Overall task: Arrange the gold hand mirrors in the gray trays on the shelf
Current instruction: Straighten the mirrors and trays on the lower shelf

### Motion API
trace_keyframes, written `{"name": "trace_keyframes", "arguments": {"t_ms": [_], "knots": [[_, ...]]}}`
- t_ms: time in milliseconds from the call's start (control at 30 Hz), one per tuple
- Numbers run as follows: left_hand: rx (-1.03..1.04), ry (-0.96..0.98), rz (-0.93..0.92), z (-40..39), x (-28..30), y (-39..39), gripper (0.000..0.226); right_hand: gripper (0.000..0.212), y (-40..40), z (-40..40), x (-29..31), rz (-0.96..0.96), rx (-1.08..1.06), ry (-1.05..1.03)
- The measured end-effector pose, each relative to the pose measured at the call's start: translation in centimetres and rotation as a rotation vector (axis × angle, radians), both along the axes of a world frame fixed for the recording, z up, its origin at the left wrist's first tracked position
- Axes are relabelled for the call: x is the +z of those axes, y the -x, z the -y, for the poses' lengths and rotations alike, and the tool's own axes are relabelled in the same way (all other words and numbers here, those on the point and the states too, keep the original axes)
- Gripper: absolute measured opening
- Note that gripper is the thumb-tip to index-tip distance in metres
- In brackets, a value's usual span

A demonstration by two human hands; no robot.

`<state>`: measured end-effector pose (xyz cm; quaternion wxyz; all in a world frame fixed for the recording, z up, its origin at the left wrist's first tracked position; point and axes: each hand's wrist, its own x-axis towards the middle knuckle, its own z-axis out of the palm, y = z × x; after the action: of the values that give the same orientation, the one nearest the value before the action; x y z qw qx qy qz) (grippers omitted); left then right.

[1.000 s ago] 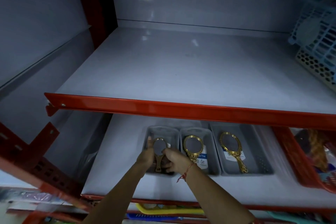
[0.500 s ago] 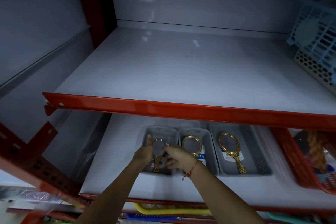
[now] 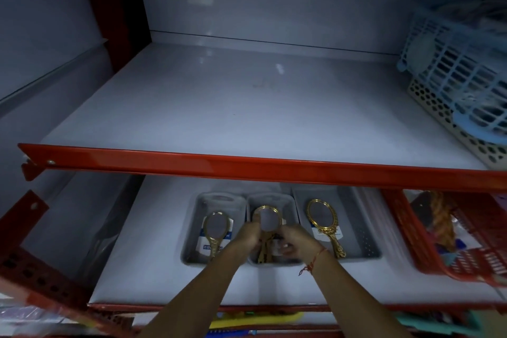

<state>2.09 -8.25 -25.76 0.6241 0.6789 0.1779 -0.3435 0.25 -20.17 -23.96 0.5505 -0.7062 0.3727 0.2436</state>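
Three gray trays sat side by side on the lower shelf [image 3: 164, 277], beneath the red front rail [image 3: 247, 167] of the shelf above. The left tray [image 3: 192, 230] held a gold hand mirror [image 3: 216, 228] lying flat, its oval head toward the back and its handle toward the front, over a white and blue label. The right tray [image 3: 362, 225] held an ornate gold mirror [image 3: 323, 223], lying at a slight slant with its handle pointing to the front right, also over a label.

Both hands met over the middle tray [image 3: 290, 206]. The left hand [image 3: 248, 236] was closed around the left side of the middle gold mirror [image 3: 267, 218], thumb up against the frame's edge. The right hand [image 3: 295, 241] was curled near the mirror's handle, but motion blur made it impossible to tell whether it actually gripped the handle or merely touched it. The mirror's round head showed clearly between and above the hands, and the lower end of its handle showed beneath them near the tray's front wall. A red thread bracelet [image 3: 314, 261] circled the right wrist.

To the right of the trays stood a red mesh basket [image 3: 406, 230] with mixed goods. On the upper shelf, at the far right, lay a light blue lattice basket [image 3: 450, 68] stacked over a cream perforated one [image 3: 439, 107].
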Motion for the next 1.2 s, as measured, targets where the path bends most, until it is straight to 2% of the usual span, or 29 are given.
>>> {"name": "trace_keyframes", "arguments": {"t_ms": [67,167,267,333,433,533,633,833,933,1067,1133,1200], "knots": [[-0.054,-0.083,0.02,0.6,-0.7,0.0,0.062,0.012,0.3,-0.1,-0.2,-0.005,0.001,-0.027],[-0.115,-0.093,-0.001,1.5,-0.8,-0.1,0.074,0.019,0.3,-0.3,-0.5,-0.024,-0.009,-0.101],[-0.045,-0.016,-0.093,2.2,-0.2,-0.2,0.081,0.024,0.4,-0.3,-0.8,-0.031,-0.005,-0.118],[0.016,0.014,-0.146,2.4,0.4,-0.5,0.077,0.023,0.4,-0.1,-0.8,-0.022,-0.005,-0.145],[0.025,-0.025,-0.2,2.3,0.7,-0.6,0.08,0.031,0.7,0.5,-0.7,-0.017,-0.006,-0.192],[0.006,-0.082,-0.192,2.1,0.3,-0.7,0.087,0.02,0.6,0.5,-0.8,-0.036,0.02,-0.197],[0.01,-0.082,-0.202,2.3,0.5,-0.4,0.09,0.018,0.4,0.5,-1.6,-0.037,0.06,-0.181],[0.097,-0.007,-0.177,3.0,1.6,0.2,0.081,0.015,0.3,0.9,-1.4,-0.019,0.119,-0.124],[0.046,-0.158,0.003,3.4,1.9,0.6,0.066,0.018,0.1,2.3,-0.7,0.065,0.107,-0.019],[0.061,-0.313,0.243,5.1,3.0,0.4,0.051,0.008,-0.4,6.2,0.7,0.196,-0.038,0.037],[0.087,-0.216,0.245,7.0,2.9,0.2,0.048,0.008,-0.3,9.0,0.9,0.244,-0.143,0.069],[0.111,-0.044,0.131,9.1,2.9,0.2,0.041,0.012,0.0,11.7,0.7,0.271,-0.21,0.135]]}}
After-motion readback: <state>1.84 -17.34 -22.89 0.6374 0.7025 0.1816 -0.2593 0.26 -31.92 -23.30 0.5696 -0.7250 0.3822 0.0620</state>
